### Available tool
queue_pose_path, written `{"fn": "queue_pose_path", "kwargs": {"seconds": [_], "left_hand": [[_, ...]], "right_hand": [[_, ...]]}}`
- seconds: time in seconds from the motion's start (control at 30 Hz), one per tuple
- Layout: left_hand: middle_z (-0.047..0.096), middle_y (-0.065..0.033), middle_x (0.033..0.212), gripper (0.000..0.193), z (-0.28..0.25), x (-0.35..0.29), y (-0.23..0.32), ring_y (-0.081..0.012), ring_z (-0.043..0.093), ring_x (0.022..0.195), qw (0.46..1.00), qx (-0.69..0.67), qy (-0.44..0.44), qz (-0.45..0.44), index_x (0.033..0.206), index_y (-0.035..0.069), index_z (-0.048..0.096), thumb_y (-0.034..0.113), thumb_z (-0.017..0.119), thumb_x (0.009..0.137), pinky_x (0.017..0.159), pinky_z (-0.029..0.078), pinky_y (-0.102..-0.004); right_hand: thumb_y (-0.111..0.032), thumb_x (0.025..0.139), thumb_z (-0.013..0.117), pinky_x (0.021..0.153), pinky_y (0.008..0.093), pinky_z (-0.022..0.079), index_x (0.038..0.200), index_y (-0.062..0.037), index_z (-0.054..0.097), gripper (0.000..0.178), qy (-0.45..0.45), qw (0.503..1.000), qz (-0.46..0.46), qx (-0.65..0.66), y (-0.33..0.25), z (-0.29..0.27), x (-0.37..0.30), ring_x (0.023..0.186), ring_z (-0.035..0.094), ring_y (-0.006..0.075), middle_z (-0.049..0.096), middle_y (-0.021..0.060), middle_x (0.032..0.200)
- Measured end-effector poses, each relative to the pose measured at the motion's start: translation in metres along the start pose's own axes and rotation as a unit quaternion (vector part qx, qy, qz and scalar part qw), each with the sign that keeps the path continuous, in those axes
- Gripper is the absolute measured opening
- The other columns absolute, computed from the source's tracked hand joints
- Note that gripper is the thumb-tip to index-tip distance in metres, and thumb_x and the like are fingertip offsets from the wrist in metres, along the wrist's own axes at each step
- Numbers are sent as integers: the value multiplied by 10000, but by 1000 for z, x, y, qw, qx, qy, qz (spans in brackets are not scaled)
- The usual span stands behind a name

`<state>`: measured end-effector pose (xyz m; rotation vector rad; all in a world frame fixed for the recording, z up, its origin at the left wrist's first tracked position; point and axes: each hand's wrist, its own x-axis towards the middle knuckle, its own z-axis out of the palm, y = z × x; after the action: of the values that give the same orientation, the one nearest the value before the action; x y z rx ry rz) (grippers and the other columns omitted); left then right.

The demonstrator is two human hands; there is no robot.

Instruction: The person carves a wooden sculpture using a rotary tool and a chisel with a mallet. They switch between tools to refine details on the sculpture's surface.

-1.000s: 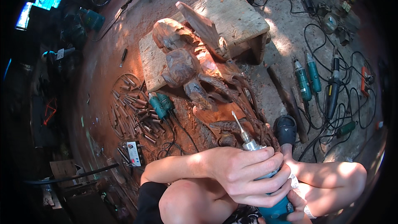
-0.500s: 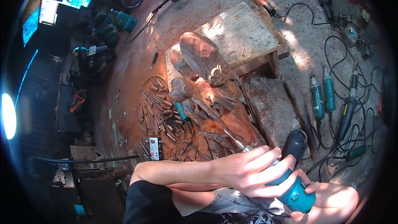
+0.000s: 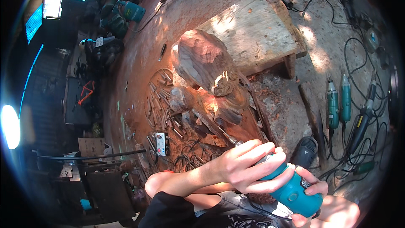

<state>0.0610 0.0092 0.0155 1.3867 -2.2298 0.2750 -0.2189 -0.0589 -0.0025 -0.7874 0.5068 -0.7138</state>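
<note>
A teal die grinder (image 3: 291,195) lies in both my hands. My left hand (image 3: 253,166) wraps over the front of its body, fingers curled around it. At the rear end, my right hand (image 3: 313,188) holds the housing, its fingers partly hidden behind. The thin metal bit (image 3: 230,138) points up and left at the lower part of a reddish-brown wood carving (image 3: 201,59). Whether its tip touches the wood I cannot tell. The carving has a broad rounded top and a curled ornament, and leans against a low wooden bench (image 3: 257,29).
Several chisels (image 3: 158,101) lie on the dusty floor left of the carving, near a small white control box (image 3: 161,144). On the right are more teal grinders (image 3: 333,103) and tangled cords (image 3: 358,152). A dark shoe (image 3: 305,151) is beside a wood strip (image 3: 311,112).
The view has shifted, moving the scene rightward. The carving has turned and shows a broader face of its top. Both hands still hold the grinder, its bit slightly nearer the carving's middle.
</note>
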Motion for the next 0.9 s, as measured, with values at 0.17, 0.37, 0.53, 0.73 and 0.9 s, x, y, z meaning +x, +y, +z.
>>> {"fn": "queue_pose_path", "kwargs": {"seconds": [0.17, 0.37, 0.53, 0.73, 0.9], "left_hand": [[711, -107, 1170, 494, 0, 0, -3, -217, 681, 871, 999, -27, 3, -27, 1276, 216, 720, 160, 786, 789, 647, 574, -300], [701, -98, 1140, 465, 1, 2, -3, -229, 682, 868, 997, -34, 33, -57, 1240, 207, 741, 170, 791, 779, 631, 577, -310], [697, -89, 1115, 444, 5, 0, -4, -230, 682, 854, 997, -23, 67, -41, 1201, 196, 759, 177, 803, 759, 614, 571, -308], [698, -85, 1071, 431, 5, 2, -6, -227, 680, 833, 994, -38, 84, -59, 1143, 187, 778, 183, 806, 713, 604, 554, -301], [699, -84, 1046, 431, 3, 3, -6, -225, 677, 823, 993, -40, 90, -66, 1130, 180, 774, 195, 803, 700, 603, 548, -299]], "right_hand": [[-237, 863, 807, 1071, 395, 468, 1375, -63, 489, 627, -6, 1000, 17, -3, 0, 6, 5, 1266, 521, 245, 542, 121, 1385], [-234, 863, 810, 1092, 407, 453, 1383, -75, 480, 637, -23, 999, 37, -11, 2, 15, 11, 1295, 498, 255, 520, 116, 1412], [-232, 862, 813, 1110, 417, 440, 1390, -85, 473, 645, -29, 998, 54, -17, 1, 19, 10, 1319, 479, 263, 501, 112, 1435], [-229, 861, 817, 1131, 429, 425, 1398, -97, 465, 656, -36, 997, 64, -17, 5, 21, 12, 1349, 456, 272, 478, 108, 1462], [-227, 860, 819, 1149, 439, 413, 1405, -107, 458, 665, -37, 997, 63, -13, 8, 24, 12, 1373, 436, 280, 459, 104, 1484]]}}
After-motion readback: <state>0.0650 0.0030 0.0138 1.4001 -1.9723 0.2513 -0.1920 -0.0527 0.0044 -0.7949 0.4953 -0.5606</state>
